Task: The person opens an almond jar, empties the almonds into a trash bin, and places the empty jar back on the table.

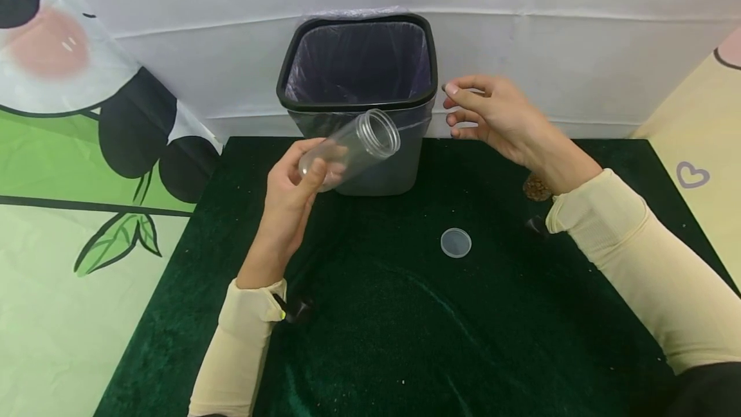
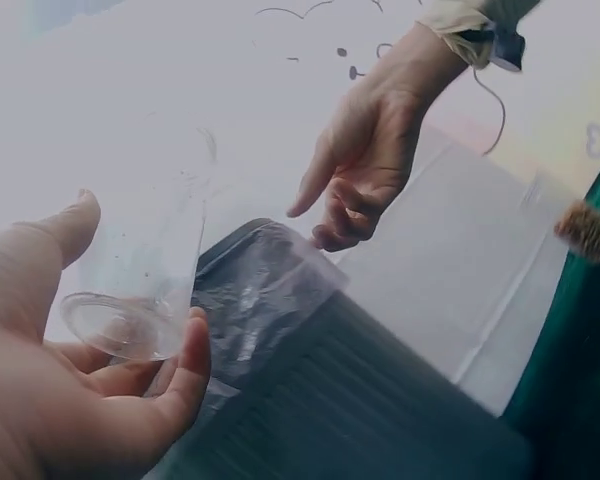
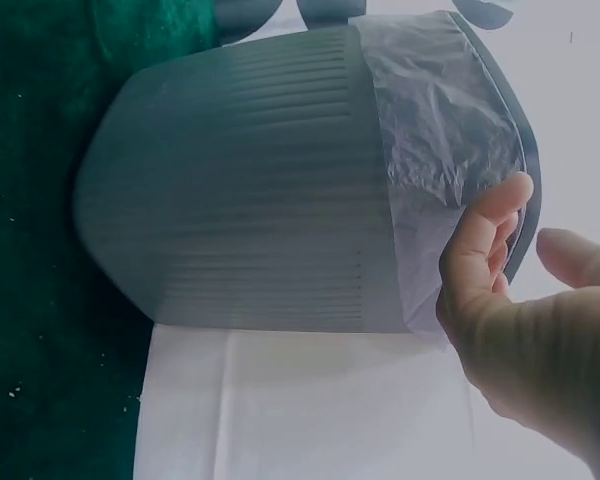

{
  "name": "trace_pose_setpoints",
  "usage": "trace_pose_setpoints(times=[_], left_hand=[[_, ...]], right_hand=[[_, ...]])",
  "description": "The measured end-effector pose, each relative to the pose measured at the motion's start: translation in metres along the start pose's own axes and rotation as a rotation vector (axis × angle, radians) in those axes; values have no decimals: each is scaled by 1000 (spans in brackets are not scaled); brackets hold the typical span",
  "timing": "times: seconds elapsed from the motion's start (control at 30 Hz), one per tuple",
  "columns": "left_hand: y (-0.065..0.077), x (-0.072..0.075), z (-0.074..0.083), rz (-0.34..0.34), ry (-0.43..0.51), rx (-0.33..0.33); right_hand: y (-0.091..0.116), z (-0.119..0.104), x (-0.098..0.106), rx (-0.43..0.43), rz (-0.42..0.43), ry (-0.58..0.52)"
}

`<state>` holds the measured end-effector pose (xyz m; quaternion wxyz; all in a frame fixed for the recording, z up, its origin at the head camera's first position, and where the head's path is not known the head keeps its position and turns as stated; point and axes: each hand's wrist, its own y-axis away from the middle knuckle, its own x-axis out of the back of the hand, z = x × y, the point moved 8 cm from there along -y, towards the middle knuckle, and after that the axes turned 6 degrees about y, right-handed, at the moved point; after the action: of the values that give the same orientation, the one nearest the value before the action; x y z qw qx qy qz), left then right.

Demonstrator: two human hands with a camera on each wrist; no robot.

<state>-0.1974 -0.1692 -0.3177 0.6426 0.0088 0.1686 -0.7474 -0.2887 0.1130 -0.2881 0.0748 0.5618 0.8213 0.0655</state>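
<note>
My left hand [image 1: 295, 185] grips a clear plastic jar [image 1: 353, 150] around its lower part. The jar is tilted, its uncovered mouth facing up and right, in front of the bin. In the left wrist view a few tiny specks show on the jar [image 2: 145, 260]. To the right of the bin's rim, my right hand [image 1: 498, 114] is raised with fingers loosely bent. The right wrist view shows a gap between thumb and forefinger; a tiny dark spot at the fingertips in the head view is too small to identify. The bin [image 1: 382, 169] is grey with a dark rim and a clear liner.
A round translucent lid [image 1: 456, 243] lies on the dark green cloth [image 1: 393, 327]. A brown, grainy-looking thing [image 1: 536, 188] sits partly behind the right forearm. Behind the bin hangs a white sheet [image 1: 550, 63]; a printed cartoon cloth [image 1: 75, 147] covers the left side.
</note>
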Motion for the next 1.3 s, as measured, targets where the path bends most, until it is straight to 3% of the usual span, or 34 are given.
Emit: trace_pose_setpoints(times=[0.17, 0.33, 0.57, 0.73, 0.9, 1.13, 1.3], left_hand=[[7, -1, -17, -44, 119, 82], [14, 2, -26, -66, 177, 109], [19, 7, -28, -175, 240, 123], [22, 13, -27, -232, 209, 95], [25, 26, -29, -186, 102, 80], [30, 58, -39, -5, -223, 134], [34, 79, -47, 56, -407, 165]], right_hand=[[10, 15, 0, -1, -13, -20], [19, 35, -3, -30, -25, -28], [35, 54, -4, -37, -55, -7], [47, 62, 2, -30, -49, -7], [55, 70, 11, 1, -72, -80], [64, 84, 26, 57, -78, -121], [73, 92, 37, 121, -82, -158]])
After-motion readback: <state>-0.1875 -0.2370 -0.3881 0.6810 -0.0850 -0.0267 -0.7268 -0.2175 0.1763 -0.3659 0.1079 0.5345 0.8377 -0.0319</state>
